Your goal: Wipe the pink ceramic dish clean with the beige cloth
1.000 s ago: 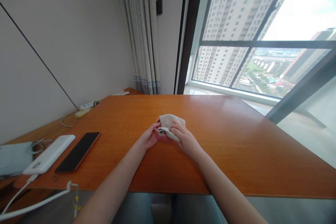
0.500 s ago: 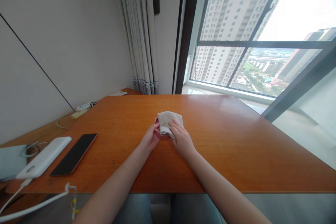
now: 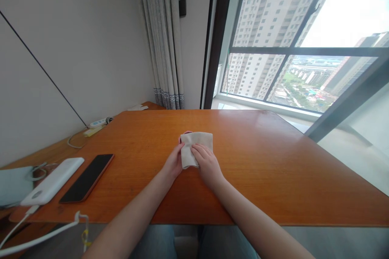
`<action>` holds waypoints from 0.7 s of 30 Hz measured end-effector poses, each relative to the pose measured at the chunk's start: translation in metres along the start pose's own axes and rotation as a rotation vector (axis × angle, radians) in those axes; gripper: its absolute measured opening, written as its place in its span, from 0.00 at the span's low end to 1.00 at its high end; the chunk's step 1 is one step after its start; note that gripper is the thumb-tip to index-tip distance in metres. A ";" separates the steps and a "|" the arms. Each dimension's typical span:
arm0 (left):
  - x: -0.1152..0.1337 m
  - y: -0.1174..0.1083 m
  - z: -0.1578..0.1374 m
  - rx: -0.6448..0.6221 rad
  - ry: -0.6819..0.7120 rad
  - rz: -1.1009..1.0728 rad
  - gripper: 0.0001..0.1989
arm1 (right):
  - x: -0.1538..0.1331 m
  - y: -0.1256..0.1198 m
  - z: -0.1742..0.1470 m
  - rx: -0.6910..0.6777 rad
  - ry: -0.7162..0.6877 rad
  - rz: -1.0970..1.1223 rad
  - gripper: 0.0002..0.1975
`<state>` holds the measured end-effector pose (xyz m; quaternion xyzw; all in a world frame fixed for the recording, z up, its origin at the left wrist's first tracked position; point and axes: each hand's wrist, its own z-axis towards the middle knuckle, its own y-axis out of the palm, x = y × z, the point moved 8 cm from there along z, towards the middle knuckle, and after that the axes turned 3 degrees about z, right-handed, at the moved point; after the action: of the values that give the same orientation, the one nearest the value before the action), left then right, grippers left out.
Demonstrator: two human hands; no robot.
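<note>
A pink object (image 3: 188, 132) shows only as a thin curved edge with a dark strip, behind a pale folded cloth (image 3: 205, 139). The cloth hides the rest, so its kind cannot be made out. My left hand (image 3: 174, 162) grips its left side, thumb lying at the cloth's edge. On the cloth's front, the fingers of my right hand (image 3: 208, 164) are held together and press the fabric against the pink thing. Both hands are just above the wooden table (image 3: 273, 170), near its middle.
A black-screened phone (image 3: 87, 178) and a white power bank (image 3: 53, 181) with a plugged-in cable lie at the table's left. A white cable loop (image 3: 77, 220) hangs by the front edge. Farther left are a power strip (image 3: 97, 123) and a pale box-like item (image 3: 15, 186).
My right hand and the cloth have slid slightly down toward me over the pink thing. More of its top edge shows, while its lower part is now covered.
</note>
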<state>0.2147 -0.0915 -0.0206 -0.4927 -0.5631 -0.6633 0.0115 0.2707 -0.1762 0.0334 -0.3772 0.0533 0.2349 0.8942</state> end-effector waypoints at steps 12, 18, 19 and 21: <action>-0.001 0.001 0.001 -0.112 -0.053 -0.002 0.22 | 0.007 -0.028 0.002 0.024 -0.081 0.137 0.20; 0.002 -0.011 0.005 0.058 0.025 -0.077 0.21 | 0.007 -0.015 -0.002 0.060 -0.030 0.093 0.27; 0.003 -0.009 0.004 0.053 0.032 -0.079 0.21 | 0.004 -0.011 -0.003 0.048 -0.048 0.090 0.28; 0.005 -0.002 0.003 0.002 0.023 -0.064 0.22 | -0.003 -0.004 -0.003 0.018 -0.087 0.088 0.28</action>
<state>0.2134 -0.0856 -0.0188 -0.4670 -0.5790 -0.6683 -0.0026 0.2701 -0.1818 0.0345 -0.3561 0.0331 0.2896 0.8878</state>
